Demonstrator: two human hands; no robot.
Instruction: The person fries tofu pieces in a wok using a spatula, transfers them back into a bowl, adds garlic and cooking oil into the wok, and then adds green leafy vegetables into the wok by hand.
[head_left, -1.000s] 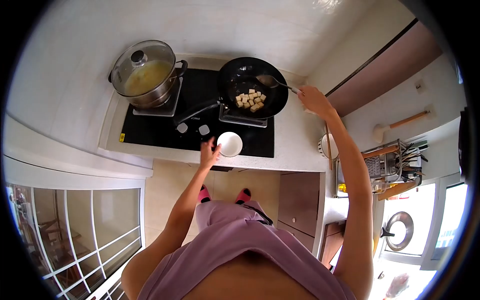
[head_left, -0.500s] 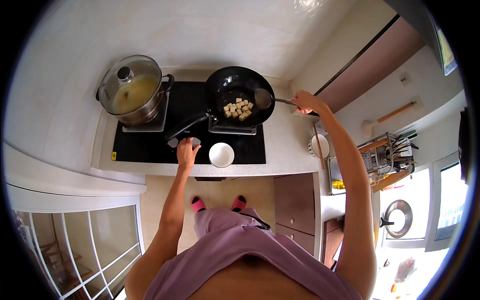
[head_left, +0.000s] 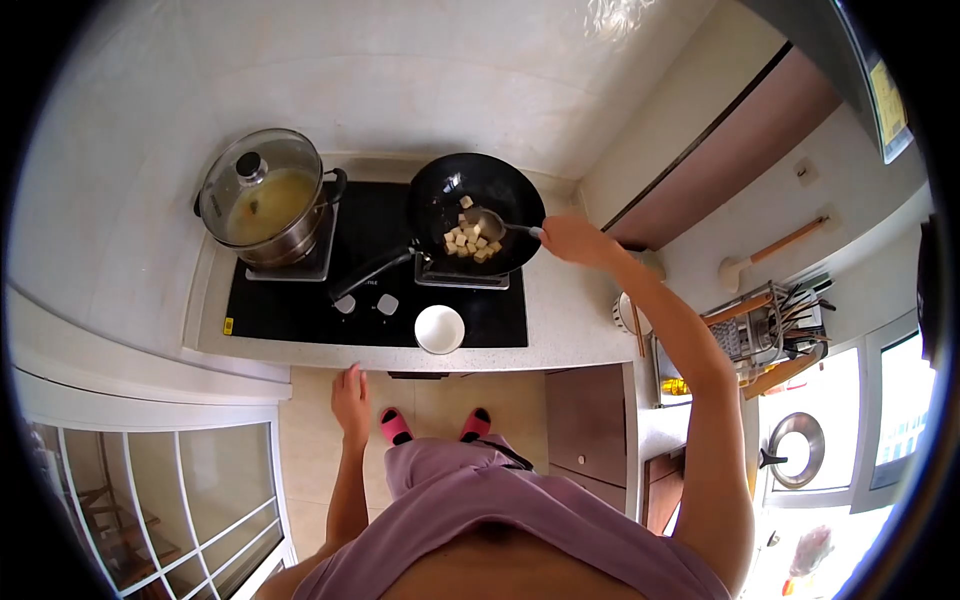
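Observation:
My right hand point(head_left: 578, 242) is closed around the handle of a metal spatula point(head_left: 488, 224), whose head is among pale tofu-like cubes point(head_left: 470, 240) in the black wok point(head_left: 512, 190). The wok sits on the right burner with its handle pointing left and toward me. My left hand point(head_left: 350, 402) hangs in front of the counter edge, below the stove knobs, holding nothing, its fingers loosely extended. A white bowl point(head_left: 440, 329) stands on the front of the black stove point(head_left: 375, 220), beside the knobs point(head_left: 388, 304).
A lidded steel pot point(head_left: 290, 247) with yellowish liquid occupies the left burner. On the right counter are a bowl with chopsticks point(head_left: 628, 313) and a utensil rack point(head_left: 765, 330). A wall encloses the stove behind; a white-framed glass door point(head_left: 200, 430) stands at left.
My left hand has left the stove knob and moved down toward me, off the counter. My right hand has moved left with the spatula, shifting the cubes.

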